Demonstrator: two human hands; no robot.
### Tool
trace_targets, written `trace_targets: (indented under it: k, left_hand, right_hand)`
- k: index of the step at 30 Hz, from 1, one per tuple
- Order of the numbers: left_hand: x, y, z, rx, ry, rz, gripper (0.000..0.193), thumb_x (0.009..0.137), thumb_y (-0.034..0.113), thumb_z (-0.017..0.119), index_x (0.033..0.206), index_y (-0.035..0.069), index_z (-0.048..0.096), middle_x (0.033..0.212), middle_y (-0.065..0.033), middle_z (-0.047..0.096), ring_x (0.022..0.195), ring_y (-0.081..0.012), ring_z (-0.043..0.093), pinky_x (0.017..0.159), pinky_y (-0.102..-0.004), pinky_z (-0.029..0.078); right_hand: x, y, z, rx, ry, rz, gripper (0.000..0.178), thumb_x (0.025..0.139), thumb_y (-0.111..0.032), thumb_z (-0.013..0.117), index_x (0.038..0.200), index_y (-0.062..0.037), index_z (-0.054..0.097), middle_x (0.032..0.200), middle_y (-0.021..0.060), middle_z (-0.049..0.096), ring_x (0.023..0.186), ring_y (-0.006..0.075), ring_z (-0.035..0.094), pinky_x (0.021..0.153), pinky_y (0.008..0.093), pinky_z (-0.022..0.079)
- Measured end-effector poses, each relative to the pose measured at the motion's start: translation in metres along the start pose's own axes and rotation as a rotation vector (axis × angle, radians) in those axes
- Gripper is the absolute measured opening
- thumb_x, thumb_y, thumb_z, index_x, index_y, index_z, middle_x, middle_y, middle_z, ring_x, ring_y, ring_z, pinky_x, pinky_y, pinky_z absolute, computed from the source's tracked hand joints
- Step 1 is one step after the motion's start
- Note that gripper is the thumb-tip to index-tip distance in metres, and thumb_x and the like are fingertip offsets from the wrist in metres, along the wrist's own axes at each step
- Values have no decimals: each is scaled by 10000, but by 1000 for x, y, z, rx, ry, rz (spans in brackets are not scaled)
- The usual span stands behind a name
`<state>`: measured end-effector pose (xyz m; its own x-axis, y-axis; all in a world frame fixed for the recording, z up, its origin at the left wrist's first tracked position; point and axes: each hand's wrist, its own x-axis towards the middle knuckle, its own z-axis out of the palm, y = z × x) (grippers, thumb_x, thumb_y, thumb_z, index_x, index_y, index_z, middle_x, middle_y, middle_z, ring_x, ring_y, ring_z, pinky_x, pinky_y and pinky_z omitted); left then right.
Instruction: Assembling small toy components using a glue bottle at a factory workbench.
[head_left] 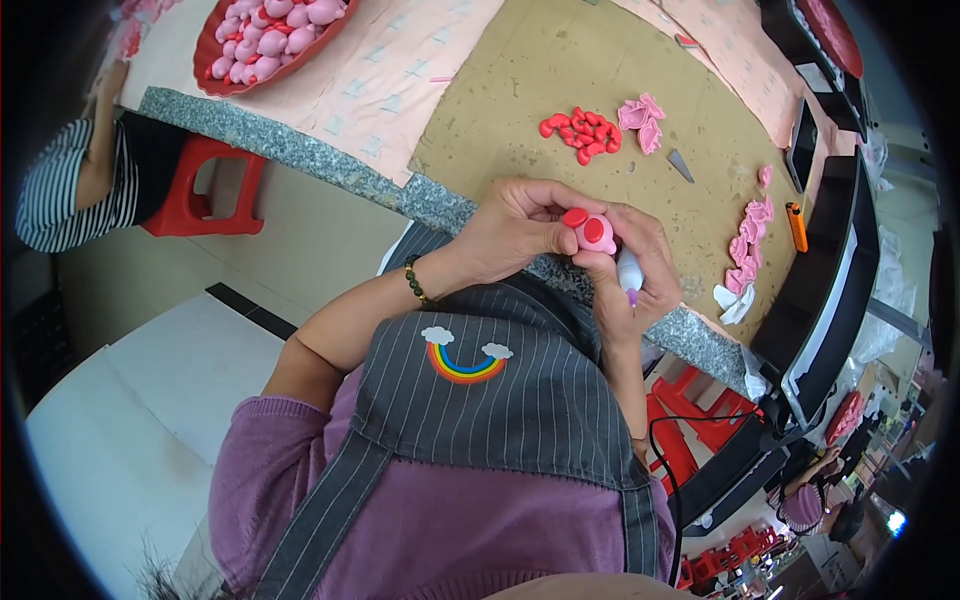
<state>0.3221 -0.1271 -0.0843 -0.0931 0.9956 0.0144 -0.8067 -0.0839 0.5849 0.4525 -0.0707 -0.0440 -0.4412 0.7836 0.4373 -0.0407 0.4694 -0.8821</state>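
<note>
Between both hands, close above the table's front edge, is a small pink figure (pixel 598 248) with red oval parts on it. My left hand (pixel 515 232) pinches one red part (pixel 574 217) at the figure's left side, thumb and forefinger closed. My right hand (pixel 643 262) is wrapped round the figure's other side. A whitish tube with a purple tip (pixel 629 272) is also tucked in the right hand, pointing down toward me. Beyond the hands lie a pile of small red pieces (pixel 582 134) and a few pink petal-like pieces (pixel 642 120) on the brown board.
A red basin (pixel 215 82) of pink and red pieces stands at the far left. Toward the right lie a grey blade (pixel 681 165), a row of pink pieces (pixel 748 245), an orange lighter (pixel 796 228) and a phone (pixel 801 147). A red stool (pixel 205 190) and another person (pixel 75 185) are left.
</note>
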Motion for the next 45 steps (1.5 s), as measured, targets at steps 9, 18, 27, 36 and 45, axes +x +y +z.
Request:
trace_targets:
  k: [9, 18, 27, 36, 45]
  left_hand:
    - [1, 0, -3, 94, -16, -49, 353, 717, 176, 722, 988, -7, 591, 999, -106, 625, 910, -153, 603, 797, -265, 496]
    - [2, -2, -5, 79, -27, -51, 323, 733, 165, 715, 977, -7, 592, 994, -102, 626, 914, -156, 600, 806, -275, 492]
    - [1, 8, 1, 154, -28, -54, 361, 733, 93, 714, 1060, 5, 590, 991, -78, 618, 901, -151, 599, 792, -266, 500]
    - [0, 22, 20, 629, -22, 201, 375, 712, -74, 680, 1069, 23, 622, 1041, -50, 520, 912, -116, 553, 767, -236, 494]
    - [0, 38, 36, 1268, 38, 384, 338, 657, -77, 665, 974, 39, 643, 831, -57, 610, 678, -138, 607, 591, -222, 498]
  right_hand:
    - [-4, -6, -2, -98, -13, 8, 290, 694, -124, 756, 886, 50, 626, 829, 141, 613, 756, 196, 580, 682, 278, 452]
    - [-6, -3, -1, -105, 2, 9, 277, 687, -92, 754, 883, 54, 624, 819, 136, 610, 751, 195, 577, 678, 277, 450]
    - [-9, 3, -2, -36, 3, 76, 275, 719, -117, 728, 900, 55, 614, 849, 128, 590, 787, 189, 566, 712, 277, 440]
    - [-5, 5, -5, 492, -7, 406, 248, 758, -39, 657, 981, 51, 596, 1025, 113, 514, 916, 168, 506, 809, 287, 407]
    - [-3, 3, -7, 179, -84, 257, 402, 649, 6, 757, 1017, 33, 599, 935, 84, 587, 833, 134, 552, 699, 240, 450]
